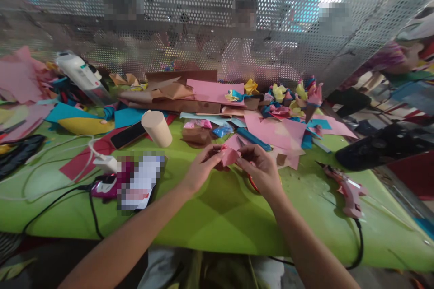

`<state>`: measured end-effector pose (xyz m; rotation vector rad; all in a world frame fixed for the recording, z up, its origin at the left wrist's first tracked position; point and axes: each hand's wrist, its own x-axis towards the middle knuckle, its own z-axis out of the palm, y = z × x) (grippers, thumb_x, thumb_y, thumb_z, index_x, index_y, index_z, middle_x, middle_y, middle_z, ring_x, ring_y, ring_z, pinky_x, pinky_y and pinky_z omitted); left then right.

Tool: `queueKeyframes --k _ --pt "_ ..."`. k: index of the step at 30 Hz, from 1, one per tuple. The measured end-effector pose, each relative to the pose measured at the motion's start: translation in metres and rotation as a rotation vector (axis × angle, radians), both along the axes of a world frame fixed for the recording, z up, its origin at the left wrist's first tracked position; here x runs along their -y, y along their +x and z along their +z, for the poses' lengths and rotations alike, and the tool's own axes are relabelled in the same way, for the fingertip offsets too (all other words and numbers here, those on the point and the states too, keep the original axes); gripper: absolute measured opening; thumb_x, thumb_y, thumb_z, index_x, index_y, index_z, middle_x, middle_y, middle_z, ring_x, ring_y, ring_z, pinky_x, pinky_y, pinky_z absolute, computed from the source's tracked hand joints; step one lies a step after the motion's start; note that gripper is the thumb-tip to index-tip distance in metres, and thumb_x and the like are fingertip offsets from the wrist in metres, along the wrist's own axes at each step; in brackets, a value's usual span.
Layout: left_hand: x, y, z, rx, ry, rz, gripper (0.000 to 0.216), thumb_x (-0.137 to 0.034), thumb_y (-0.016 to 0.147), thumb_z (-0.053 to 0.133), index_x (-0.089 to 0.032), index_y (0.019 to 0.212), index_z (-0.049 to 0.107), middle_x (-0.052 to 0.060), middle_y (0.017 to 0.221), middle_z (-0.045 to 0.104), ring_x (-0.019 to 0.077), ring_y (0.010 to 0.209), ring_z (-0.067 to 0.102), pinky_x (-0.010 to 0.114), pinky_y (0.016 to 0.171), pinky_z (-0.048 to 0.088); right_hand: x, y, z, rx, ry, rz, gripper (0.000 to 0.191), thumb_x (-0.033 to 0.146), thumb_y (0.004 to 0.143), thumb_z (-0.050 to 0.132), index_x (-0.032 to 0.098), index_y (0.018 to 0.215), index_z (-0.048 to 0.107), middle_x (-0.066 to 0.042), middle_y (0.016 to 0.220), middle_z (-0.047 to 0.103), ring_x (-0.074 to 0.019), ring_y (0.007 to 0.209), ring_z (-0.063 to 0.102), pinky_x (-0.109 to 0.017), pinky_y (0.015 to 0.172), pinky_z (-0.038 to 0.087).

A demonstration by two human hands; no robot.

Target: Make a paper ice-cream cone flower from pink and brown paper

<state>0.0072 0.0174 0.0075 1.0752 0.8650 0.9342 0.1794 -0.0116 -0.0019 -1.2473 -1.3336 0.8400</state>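
Between my two hands is a small piece of pink paper, pinched at its left and right sides just above the green table. The fingers of my left hand are closed on its left edge. On the other side, the thumb and fingers of my right hand grip the same piece. Under my right hand shows part of an orange-red loop, likely a scissors handle; the rest is hidden. A blue cutter and pink paper sheets lie just beyond my hands.
A pink glue gun with its cord and a dark bottle lie on the right. A beige cylinder, a phone and a magenta power strip with cables are on the left. Paper flowers stand before the perforated metal screen.
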Motion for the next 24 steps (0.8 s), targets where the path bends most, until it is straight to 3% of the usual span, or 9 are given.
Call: queueKeyframes --k 5,8,15,21,24 --pt "-0.0006 -0.0008 -0.0007 0.011 -0.009 -0.026 0.035 -0.041 0.082 0.068 -0.015 0.106 0.066 0.006 0.1 0.069 0.0146 0.076 0.064 0.031 0.071 0.056 -0.0025 0.0022 -0.003 -0.098 -0.043 0.042 0.016 0.033 0.079 0.069 0.021 0.087 0.062 0.0 0.074 0.063 -0.0142 0.064 0.056 -0.027 0.059 0.045" --pt "-0.0011 -0.0021 -0.0016 0.001 -0.009 -0.049 0.04 -0.046 0.084 0.066 -0.016 0.11 0.067 0.005 0.095 0.07 0.0145 0.075 0.064 0.031 0.072 0.055 -0.0035 0.0023 -0.0035 -0.119 -0.024 0.06 0.013 0.03 0.079 0.068 0.021 0.086 0.063 0.0 0.075 0.065 -0.0143 0.065 0.058 -0.026 0.06 0.045" --pt "0.001 -0.0016 0.0 0.008 -0.043 -0.136 0.056 -0.06 0.08 0.066 -0.018 0.117 0.066 0.007 0.096 0.07 0.0154 0.077 0.063 0.029 0.072 0.053 -0.0001 -0.0015 0.002 -0.008 0.097 0.061 0.014 0.022 0.075 0.07 0.021 0.089 0.067 -0.002 0.084 0.072 -0.0159 0.072 0.064 -0.028 0.067 0.051" --pt "0.0023 -0.0005 -0.0006 -0.038 -0.021 -0.161 0.046 -0.055 0.081 0.068 -0.018 0.107 0.067 0.006 0.1 0.069 0.0179 0.089 0.062 0.027 0.074 0.048 0.0025 -0.0022 0.0023 0.134 0.191 0.096 0.027 0.005 0.072 0.056 0.023 0.088 0.068 -0.001 0.084 0.074 -0.017 0.076 0.069 -0.029 0.071 0.054" --pt "0.002 -0.0004 -0.0024 -0.061 -0.016 -0.19 0.041 -0.054 0.083 0.065 -0.018 0.103 0.066 0.005 0.096 0.068 0.0168 0.086 0.062 0.027 0.074 0.047 0.0033 -0.0026 0.0028 0.227 0.247 0.092 0.035 0.002 0.069 0.049 0.023 0.088 0.069 -0.002 0.084 0.074 -0.0176 0.078 0.068 -0.03 0.072 0.054"
